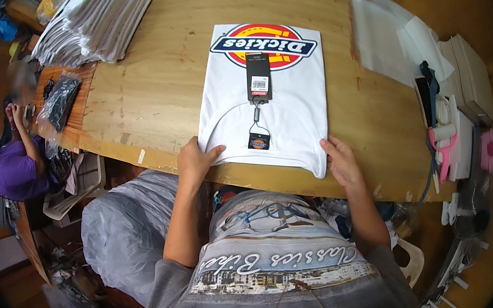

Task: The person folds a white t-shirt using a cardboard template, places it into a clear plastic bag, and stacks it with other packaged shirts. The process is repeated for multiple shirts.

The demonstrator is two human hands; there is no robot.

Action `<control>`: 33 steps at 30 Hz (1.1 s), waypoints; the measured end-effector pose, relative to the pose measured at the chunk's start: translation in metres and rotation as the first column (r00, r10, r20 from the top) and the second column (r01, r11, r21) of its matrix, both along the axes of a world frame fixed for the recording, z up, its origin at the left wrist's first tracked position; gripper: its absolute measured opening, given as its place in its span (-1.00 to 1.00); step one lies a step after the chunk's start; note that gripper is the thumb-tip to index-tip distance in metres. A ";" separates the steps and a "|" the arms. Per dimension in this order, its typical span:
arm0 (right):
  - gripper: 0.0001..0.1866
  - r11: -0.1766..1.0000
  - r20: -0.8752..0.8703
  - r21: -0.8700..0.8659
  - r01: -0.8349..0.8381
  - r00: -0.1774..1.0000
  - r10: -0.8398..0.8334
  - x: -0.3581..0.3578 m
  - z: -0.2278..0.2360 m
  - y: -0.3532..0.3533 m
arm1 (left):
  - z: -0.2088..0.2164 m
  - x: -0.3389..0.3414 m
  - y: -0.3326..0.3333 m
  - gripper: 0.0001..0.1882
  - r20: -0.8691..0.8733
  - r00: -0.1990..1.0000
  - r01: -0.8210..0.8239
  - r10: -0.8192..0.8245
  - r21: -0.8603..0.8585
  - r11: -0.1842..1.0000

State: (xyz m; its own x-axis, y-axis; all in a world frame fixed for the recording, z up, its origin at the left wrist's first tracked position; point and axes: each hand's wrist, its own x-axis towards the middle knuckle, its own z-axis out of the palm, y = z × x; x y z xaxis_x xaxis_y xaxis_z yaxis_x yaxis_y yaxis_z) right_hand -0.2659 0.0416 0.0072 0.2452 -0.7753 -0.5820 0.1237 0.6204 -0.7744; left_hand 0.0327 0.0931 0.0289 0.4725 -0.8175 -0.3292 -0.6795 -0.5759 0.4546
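Listing from my remote post: one white T-shirt (298, 95), folded flat on the wooden bench (147, 98) by its near edge, collar end nearest. Left hand (194, 160): closed on the near-left corner, thumb on top. Right hand (344, 163): closed on the near-right corner; its fingertips are partly hidden, so I cannot tell how deep that grip goes. Attached: black hang tag (257, 63). Handling, as I judge it: light, soft, limp, hardly fragile, folds liable to slip; best held by both sides, layers pinched together, clear of the tag.
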 end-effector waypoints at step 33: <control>-0.36 0.915 0.513 -0.383 -0.124 0.795 0.323 0.496 0.149 -0.221 | 0.101 0.566 -0.186 -0.71 0.148 0.983 0.182 -0.109 -0.857 0.482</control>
State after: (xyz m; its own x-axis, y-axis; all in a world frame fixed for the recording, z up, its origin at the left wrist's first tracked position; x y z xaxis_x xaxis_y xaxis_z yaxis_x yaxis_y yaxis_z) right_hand 0.2301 -0.1797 0.1566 0.6366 -0.7709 -0.0237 0.4811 0.4209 -0.7690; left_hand 0.5982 -0.0928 0.1298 0.3085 -0.7314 0.6082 -0.7629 0.1917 0.6175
